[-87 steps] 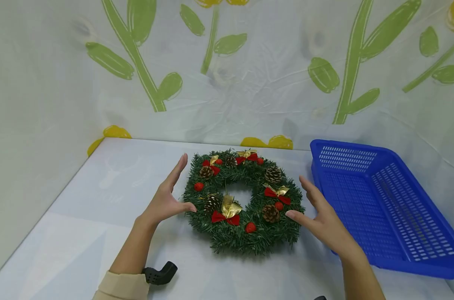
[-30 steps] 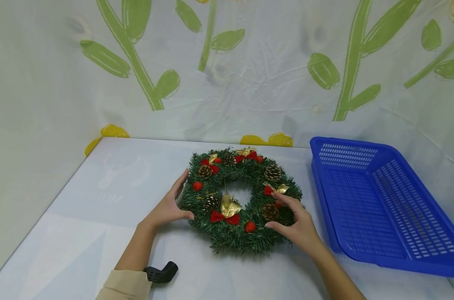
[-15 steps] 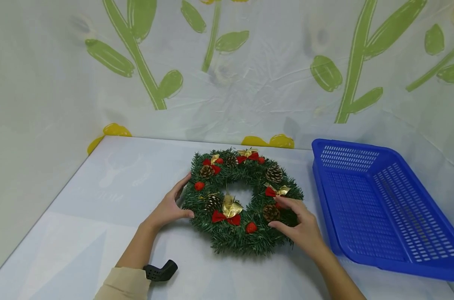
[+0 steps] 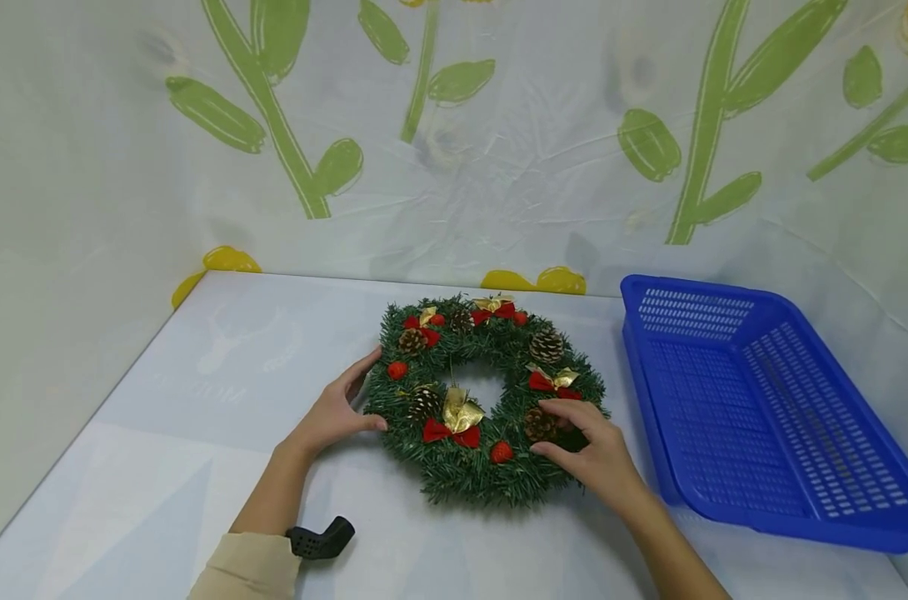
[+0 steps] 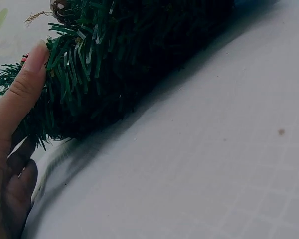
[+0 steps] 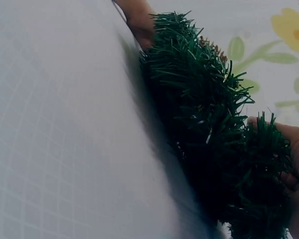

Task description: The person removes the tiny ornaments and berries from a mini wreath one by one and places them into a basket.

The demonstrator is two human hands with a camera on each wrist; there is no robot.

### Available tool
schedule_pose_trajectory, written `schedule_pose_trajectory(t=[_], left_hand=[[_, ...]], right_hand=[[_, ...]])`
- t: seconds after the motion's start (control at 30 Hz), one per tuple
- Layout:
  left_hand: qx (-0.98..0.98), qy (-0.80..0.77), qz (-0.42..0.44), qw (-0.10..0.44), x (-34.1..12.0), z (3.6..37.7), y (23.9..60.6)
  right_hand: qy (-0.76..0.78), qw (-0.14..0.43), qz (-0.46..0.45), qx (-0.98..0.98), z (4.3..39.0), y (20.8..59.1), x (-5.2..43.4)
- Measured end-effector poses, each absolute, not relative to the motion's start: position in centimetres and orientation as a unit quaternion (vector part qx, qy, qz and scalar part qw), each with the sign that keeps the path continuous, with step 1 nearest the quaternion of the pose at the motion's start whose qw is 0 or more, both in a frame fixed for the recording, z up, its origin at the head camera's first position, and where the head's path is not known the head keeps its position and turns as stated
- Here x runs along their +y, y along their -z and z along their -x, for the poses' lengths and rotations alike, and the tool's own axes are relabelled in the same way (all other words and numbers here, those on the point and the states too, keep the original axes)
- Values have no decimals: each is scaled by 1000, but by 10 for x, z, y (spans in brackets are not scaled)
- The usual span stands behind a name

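Note:
A round green Christmas wreath [image 4: 491, 483] lies on the white table, trimmed with pine cones, red berries and red-and-gold bows. My left hand [image 4: 339, 410] holds its left edge, the thumb over the needles and the other fingers along the outer side. At the lower right, my right hand [image 4: 592, 446] grips the wreath, with thumb and index finger on either side of a pine cone [image 4: 540, 424]. In the right wrist view, needles partly hide the right hand [image 6: 295, 164]. The left wrist view shows the left thumb [image 5: 27, 82] against the needles.
A blue perforated plastic basket [image 4: 664, 467] stands to the right of the wreath. White cloth with printed green stems and yellow flowers [image 4: 561, 280] hangs behind and around the table [image 4: 162, 450]. A black device [image 4: 321, 539] sits on the left wrist.
Both hands have closed in on the wreath from beside it. The right hand moved left onto it, and its index finger has since slid from a red bow down beside the pine cone.

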State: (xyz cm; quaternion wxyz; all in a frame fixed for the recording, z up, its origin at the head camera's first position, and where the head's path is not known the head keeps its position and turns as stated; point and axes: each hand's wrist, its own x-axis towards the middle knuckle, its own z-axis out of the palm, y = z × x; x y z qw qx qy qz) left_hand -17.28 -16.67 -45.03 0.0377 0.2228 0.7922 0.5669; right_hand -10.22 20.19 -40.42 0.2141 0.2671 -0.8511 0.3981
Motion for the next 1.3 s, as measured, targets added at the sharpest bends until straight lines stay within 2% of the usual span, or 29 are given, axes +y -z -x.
schedule_pose_trajectory(t=[0.27,0.9,1.3], left_hand=[[804,-556,-206,35,-167,174,452],[792,-571,-215,26,-167,174,453],[792,-572,-213,26,-166,173,452]], right_hand=[[-360,213,-257,-871,103,404,202],[-377,233,-251,-860,102,404,199],[-467,285,-230,-805,101,395,194]])
